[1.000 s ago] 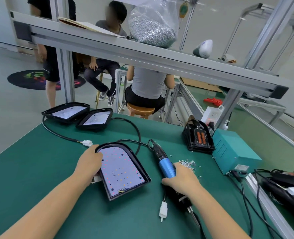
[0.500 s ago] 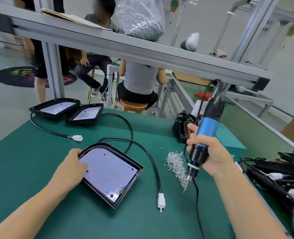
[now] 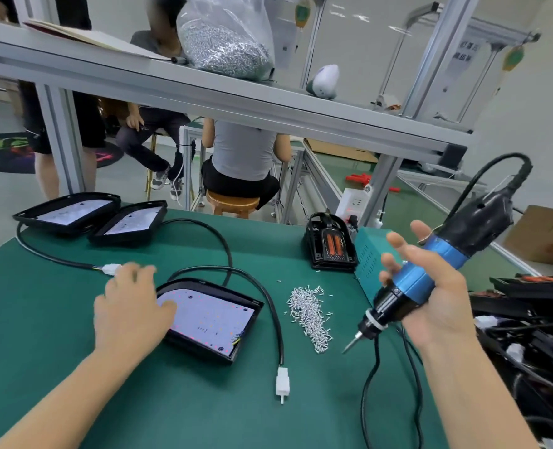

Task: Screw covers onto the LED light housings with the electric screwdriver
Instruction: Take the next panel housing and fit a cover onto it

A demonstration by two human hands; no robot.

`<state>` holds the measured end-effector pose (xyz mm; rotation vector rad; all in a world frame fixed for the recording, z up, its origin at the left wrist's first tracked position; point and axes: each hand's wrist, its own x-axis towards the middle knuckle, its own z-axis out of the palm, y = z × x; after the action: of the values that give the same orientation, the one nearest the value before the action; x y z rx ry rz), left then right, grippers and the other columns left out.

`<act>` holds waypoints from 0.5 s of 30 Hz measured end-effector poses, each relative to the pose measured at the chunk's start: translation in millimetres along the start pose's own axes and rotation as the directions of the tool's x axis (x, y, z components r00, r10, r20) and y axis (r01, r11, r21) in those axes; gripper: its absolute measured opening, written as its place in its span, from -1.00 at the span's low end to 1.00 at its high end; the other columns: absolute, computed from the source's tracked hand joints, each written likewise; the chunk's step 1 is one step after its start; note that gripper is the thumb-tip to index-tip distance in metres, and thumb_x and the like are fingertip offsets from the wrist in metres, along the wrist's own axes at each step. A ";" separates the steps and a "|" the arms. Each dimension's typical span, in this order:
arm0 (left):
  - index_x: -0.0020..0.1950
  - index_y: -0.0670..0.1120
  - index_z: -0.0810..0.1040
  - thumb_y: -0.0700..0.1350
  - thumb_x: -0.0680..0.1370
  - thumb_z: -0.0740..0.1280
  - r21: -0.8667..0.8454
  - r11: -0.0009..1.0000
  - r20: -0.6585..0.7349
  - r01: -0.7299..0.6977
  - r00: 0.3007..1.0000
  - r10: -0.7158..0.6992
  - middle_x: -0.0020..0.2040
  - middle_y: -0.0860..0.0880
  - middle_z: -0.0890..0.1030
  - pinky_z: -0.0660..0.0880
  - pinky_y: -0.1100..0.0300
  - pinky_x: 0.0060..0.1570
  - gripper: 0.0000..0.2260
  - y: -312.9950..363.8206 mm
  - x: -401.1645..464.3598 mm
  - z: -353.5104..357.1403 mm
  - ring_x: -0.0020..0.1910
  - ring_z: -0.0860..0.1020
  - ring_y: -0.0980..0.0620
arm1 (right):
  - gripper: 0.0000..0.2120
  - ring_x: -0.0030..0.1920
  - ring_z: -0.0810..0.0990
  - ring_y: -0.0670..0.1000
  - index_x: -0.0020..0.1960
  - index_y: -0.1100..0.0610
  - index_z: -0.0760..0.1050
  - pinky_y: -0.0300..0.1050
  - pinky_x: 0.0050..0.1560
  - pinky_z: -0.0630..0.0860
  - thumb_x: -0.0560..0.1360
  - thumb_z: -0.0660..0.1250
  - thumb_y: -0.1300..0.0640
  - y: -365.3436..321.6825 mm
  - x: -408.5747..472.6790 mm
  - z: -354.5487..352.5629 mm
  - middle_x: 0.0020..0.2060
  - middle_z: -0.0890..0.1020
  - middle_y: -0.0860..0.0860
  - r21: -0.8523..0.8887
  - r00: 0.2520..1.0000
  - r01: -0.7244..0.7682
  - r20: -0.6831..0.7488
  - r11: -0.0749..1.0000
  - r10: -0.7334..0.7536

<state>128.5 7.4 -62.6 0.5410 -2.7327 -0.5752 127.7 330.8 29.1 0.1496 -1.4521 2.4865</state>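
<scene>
A black LED light housing [image 3: 215, 319] with a white LED board lies on the green table, its cable ending in a white plug [image 3: 282, 385]. My left hand [image 3: 129, 312] rests flat on the housing's left edge, fingers spread. My right hand [image 3: 430, 293] holds the blue and black electric screwdriver [image 3: 430, 270] in the air at the right, palm up and fingers loosening, with the bit pointing down-left toward a pile of small silver screws [image 3: 309, 314].
Two more black housings [image 3: 67, 213] [image 3: 129, 222] lie at the far left. A black cover piece [image 3: 330, 244] leans on a teal power box [image 3: 371, 254]. Black parts and cables [image 3: 528, 319] crowd the right edge. A bag of screws [image 3: 226, 43] sits on the overhead rail.
My right hand picked the screwdriver up off the table, raised it and moved it right, then loosened its fingers. The housing has been turned and shifted under my left hand.
</scene>
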 end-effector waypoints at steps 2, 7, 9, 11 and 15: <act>0.15 -0.15 0.58 -0.12 0.42 0.30 -0.024 0.962 -0.154 -0.271 0.952 0.264 0.14 -0.17 0.53 0.39 -0.05 -0.01 -0.67 35.9 -1.2 -4.2 0.07 0.48 -0.23 | -0.65 -0.20 0.64 -0.05 0.04 -0.01 0.57 -0.17 -0.17 0.61 0.29 0.41 0.25 6.7 4.2 -1.9 -0.09 0.65 -0.05 0.025 1.000 0.008 -0.016 1.000 -0.007; 0.02 0.04 0.62 -0.11 0.52 0.27 -0.308 0.812 0.159 -0.496 0.814 0.558 -0.04 0.07 0.58 0.36 0.21 -0.01 -0.83 131.2 -17.2 21.6 -0.04 0.47 0.08 | -0.68 -0.30 0.56 -0.07 -0.02 0.09 0.49 -0.21 -0.19 0.51 0.27 0.34 0.33 24.7 19.0 6.0 -0.29 0.58 -0.05 0.049 0.998 -0.006 -0.056 0.999 0.009; -0.06 0.00 0.64 -0.18 0.50 0.33 -0.637 0.718 0.226 -0.281 0.823 0.522 -0.17 0.09 0.59 0.37 0.31 -0.16 -0.87 147.2 -22.7 27.1 -0.27 0.45 0.18 | -0.66 -0.15 0.62 -0.01 0.02 0.11 0.52 -0.15 -0.04 0.56 0.27 0.31 0.31 30.2 19.5 -0.6 -0.14 0.64 0.02 0.172 0.998 -0.069 0.001 0.983 0.070; -0.10 0.01 0.63 -0.21 0.50 0.36 -0.797 0.591 0.257 -0.123 0.817 0.516 -0.21 0.06 0.61 0.40 0.33 -0.21 -0.87 155.4 -26.7 28.6 -0.30 0.45 0.17 | -0.61 0.01 0.62 0.04 0.06 0.10 0.55 -0.05 0.15 0.51 0.23 0.33 0.26 34.8 17.7 -8.8 0.02 0.65 0.07 0.230 0.990 -0.132 0.071 0.964 0.119; -0.05 0.07 0.66 -0.22 0.52 0.37 -0.944 0.324 0.263 0.064 0.740 0.619 -0.13 0.03 0.65 0.43 0.36 -0.06 -0.82 172.6 -35.2 21.8 -0.17 0.50 0.13 | -0.56 0.14 0.60 0.05 0.07 0.11 0.58 -0.01 0.22 0.46 0.20 0.33 0.25 40.0 16.0 -16.5 0.11 0.65 0.07 0.193 0.981 -0.176 0.118 0.965 0.155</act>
<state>100.4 175.7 -13.8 -0.5716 -2.2119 -2.2779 102.2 329.1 -9.2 0.2031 -1.2930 2.8003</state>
